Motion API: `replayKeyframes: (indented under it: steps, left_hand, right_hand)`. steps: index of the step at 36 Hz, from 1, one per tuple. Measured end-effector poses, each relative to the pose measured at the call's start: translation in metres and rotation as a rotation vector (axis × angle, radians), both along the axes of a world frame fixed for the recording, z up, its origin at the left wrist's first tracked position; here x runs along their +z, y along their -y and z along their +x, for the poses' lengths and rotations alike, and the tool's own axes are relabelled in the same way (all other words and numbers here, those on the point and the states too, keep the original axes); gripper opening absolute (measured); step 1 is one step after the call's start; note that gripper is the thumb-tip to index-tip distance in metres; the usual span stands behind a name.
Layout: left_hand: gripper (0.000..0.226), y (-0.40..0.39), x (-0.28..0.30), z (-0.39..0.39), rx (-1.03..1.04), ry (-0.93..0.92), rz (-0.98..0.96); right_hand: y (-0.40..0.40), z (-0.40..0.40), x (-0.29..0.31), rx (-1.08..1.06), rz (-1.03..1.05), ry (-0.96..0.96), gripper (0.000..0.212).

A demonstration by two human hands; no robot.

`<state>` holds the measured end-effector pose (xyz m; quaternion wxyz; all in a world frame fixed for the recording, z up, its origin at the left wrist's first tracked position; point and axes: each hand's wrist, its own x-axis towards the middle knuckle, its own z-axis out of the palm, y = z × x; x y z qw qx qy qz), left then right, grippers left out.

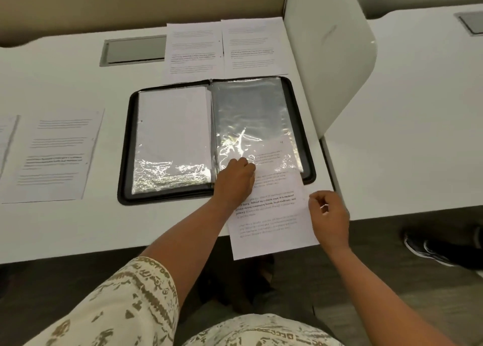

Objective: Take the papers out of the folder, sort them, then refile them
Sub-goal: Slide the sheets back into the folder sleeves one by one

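Hands work at the near right corner of an open black zip-edged folder (125,162) with clear plastic sleeves, lying flat on the white counter (65,228); the left hand (236,179) rests with curled fingers on the lower edge of the folder's right-hand clear sleeve (251,115), apparently pinching the sleeve's opening together with the printed white sheet (271,220); that sheet lies half inside the sleeve, its lower half sticking out past the folder and over the counter's near edge; the right hand (329,215), just to the right of it, pinches the sheet's right edge between thumb and curled fingers; left of the left hand, the folder's other sleeve (172,136) holds a blank-looking white page; beyond both hands, two printed sheets (224,50) lie side by side above the folder; far to the left of the hands, another printed sheet (57,154) lies on the counter.
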<state>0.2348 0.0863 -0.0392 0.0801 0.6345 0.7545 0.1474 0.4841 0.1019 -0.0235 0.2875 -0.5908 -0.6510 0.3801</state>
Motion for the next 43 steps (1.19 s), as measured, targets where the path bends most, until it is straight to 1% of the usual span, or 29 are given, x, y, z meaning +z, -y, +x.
replayKeyframes:
  steps: [2, 4, 6, 8, 9, 11, 13, 16, 20, 23, 28, 30, 37, 40, 43]
  left_hand:
    - [0.022, 0.001, 0.001, 0.001, 0.002, -0.004, -0.01]
    - [0.024, 0.002, 0.001, 0.002, 0.001, -0.012, -0.021]
    - [0.024, 0.003, 0.001, 0.002, -0.002, -0.014, -0.027]
    - [0.024, 0.004, 0.003, 0.002, -0.007, -0.018, -0.031]
    - [0.024, 0.004, 0.003, 0.002, -0.009, -0.022, -0.033]
    - [0.022, 0.005, 0.003, 0.001, -0.012, -0.027, -0.041]
    - [0.021, 0.005, 0.003, 0.0, -0.006, -0.026, -0.047]
    - [0.021, 0.005, 0.005, -0.001, 0.007, -0.023, -0.052]
    - [0.024, 0.005, 0.005, -0.002, 0.025, 0.031, -0.027]
    - [0.026, 0.004, 0.006, -0.004, 0.019, 0.074, -0.012]
    - [0.025, 0.008, 0.008, -0.004, -0.001, 0.079, 0.042]
    - [0.025, 0.009, 0.009, -0.004, -0.009, 0.067, 0.068]
    - [0.021, 0.01, 0.017, -0.004, 0.013, 0.026, 0.091]
    - [0.019, 0.008, 0.018, -0.005, 0.008, 0.031, 0.078]
    - [0.019, 0.007, 0.018, -0.003, 0.006, 0.026, 0.06]
  right_hand:
    - [0.013, 0.007, -0.003, -0.111, -0.039, -0.031, 0.012]
    - [0.027, 0.012, -0.006, -0.247, -0.108, -0.068, 0.005]
    - [0.041, 0.016, -0.012, -0.395, -0.215, -0.105, 0.016]
    - [0.055, 0.02, -0.019, -0.519, -0.433, -0.212, 0.028]
    - [0.061, 0.021, -0.023, -0.53, -0.568, -0.311, 0.035]
    - [0.075, 0.022, -0.03, -0.454, -0.775, -0.5, 0.051]
    - [0.087, 0.019, -0.034, -0.367, -0.873, -0.583, 0.056]
    - [0.098, 0.011, -0.035, -0.35, -0.972, -0.705, 0.055]
    - [0.099, 0.0, -0.03, -0.36, -1.028, -0.828, 0.037]
    - [0.097, -0.01, -0.025, -0.379, -1.031, -0.847, 0.036]
    - [0.087, -0.022, -0.014, -0.376, -1.009, -0.829, 0.019]
    - [0.082, -0.026, -0.009, -0.376, -0.991, -0.818, 0.019]
    - [0.061, -0.04, 0.007, -0.473, -0.892, -0.679, 0.005]
    - [0.057, -0.038, 0.013, -0.492, -0.844, -0.71, 0.015]
    - [0.054, -0.034, 0.016, -0.4, -0.915, -0.752, 0.03]
